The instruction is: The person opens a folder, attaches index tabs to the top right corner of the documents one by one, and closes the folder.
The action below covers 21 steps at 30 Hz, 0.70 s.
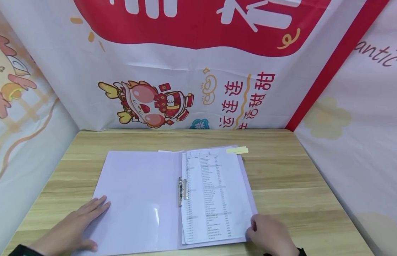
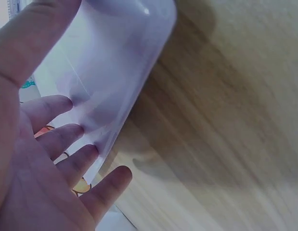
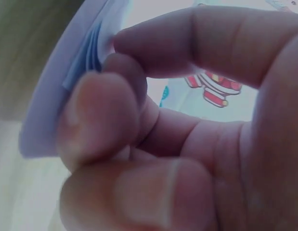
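A pale purple clip folder (image 1: 134,199) lies spread on the table, its metal clip (image 1: 182,190) by the spine. Printed sheets of paper (image 1: 214,199) with rows of small text lie on its right side. My left hand (image 1: 76,224) rests at the left edge of the bare cover, fingers extended; in the left wrist view they touch the purple cover (image 2: 115,57). At the sheets' lower right corner is my right hand (image 1: 270,231), fingers curled. In the right wrist view, thumb and forefinger pinch at the sheets' edges (image 3: 93,48); the exact contact is partly hidden.
Pale yellow sticky tabs (image 1: 237,150) stick out at the folder's upper right corner. A white paper edge (image 1: 167,151) shows behind the folder's top. The wooden table (image 1: 291,188) meets a printed cloth backdrop (image 1: 147,60) at the back, with cloth at both sides.
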Motion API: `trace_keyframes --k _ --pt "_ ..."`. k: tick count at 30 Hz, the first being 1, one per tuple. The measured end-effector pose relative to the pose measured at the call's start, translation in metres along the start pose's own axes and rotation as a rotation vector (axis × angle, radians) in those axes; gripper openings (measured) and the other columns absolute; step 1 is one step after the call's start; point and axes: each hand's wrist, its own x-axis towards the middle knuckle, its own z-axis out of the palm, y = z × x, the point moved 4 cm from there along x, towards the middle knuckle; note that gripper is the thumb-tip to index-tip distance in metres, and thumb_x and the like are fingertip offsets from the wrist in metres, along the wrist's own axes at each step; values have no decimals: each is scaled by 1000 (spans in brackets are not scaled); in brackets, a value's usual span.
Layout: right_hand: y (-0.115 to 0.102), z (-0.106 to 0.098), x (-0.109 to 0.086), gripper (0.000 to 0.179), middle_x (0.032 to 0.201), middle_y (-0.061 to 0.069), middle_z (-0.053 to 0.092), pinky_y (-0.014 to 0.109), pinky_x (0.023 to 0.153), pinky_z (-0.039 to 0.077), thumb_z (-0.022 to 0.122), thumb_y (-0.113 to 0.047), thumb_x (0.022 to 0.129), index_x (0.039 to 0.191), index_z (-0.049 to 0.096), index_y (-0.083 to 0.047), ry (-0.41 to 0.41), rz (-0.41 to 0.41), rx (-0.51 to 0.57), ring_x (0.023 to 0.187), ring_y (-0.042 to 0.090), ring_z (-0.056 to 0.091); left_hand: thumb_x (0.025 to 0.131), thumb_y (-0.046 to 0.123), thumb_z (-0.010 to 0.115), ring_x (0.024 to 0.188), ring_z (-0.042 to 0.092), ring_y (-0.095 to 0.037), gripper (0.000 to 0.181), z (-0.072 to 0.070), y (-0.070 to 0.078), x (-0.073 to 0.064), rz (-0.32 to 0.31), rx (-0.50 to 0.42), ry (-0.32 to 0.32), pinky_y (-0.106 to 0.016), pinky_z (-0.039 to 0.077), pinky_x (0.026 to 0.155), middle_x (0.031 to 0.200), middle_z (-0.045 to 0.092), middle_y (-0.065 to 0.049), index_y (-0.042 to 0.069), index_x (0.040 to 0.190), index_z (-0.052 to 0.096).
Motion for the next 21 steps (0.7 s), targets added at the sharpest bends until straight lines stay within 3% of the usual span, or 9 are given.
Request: trace_keyframes --k 7,12,17,21 --pt "-9 -20 -3 19 60 -1 49 31 52 33 70 -18 83 70 57 -14 31 -14 -13 54 16 45 55 67 79 143 -11 13 106 -3 2 3 -28 -16 1 -2 -7 106 153 46 -16 14 144 57" --pt "-30 -42 -3 23 59 -1 49 31 50 34 70 -17 87 69 56 -13 98 -57 -34 53 15 45 57 68 78 148 -3 5 103 -3 4 6 -37 -20 8 -3 -7 106 156 44 -14 15 143 59" --pt "-59 -62 -5 25 56 -1 47 30 49 33 71 -18 89 68 56 -13 161 -128 -80 50 14 44 57 66 79 146 -5 7 100 -5 7 9 11 -26 48 -3 -6 108 152 48 -14 13 140 61" --pt "-85 -75 -8 24 56 -3 48 29 47 34 71 -19 89 70 58 -13 193 -174 -103 49 13 44 58 67 78 146 -6 8 98 -10 10 10 41 -38 82 -4 -5 110 157 45 -7 14 139 62"
